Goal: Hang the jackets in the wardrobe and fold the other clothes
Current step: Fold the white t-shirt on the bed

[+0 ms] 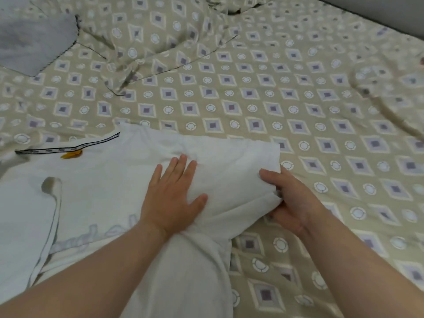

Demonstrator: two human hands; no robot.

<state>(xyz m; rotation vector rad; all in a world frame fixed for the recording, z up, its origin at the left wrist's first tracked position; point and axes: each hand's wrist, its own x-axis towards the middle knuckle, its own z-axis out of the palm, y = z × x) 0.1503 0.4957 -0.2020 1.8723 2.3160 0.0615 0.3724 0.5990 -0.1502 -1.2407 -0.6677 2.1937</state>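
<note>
Left hand (171, 198) pressed flat anchors the white shirt (96, 193); right hand (290, 200), pinching the sleeve, should fold it inward smoothly.

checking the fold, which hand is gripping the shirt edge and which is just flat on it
The right hand pinches the white shirt at its right edge; the left hand lies flat, fingers spread.
</note>
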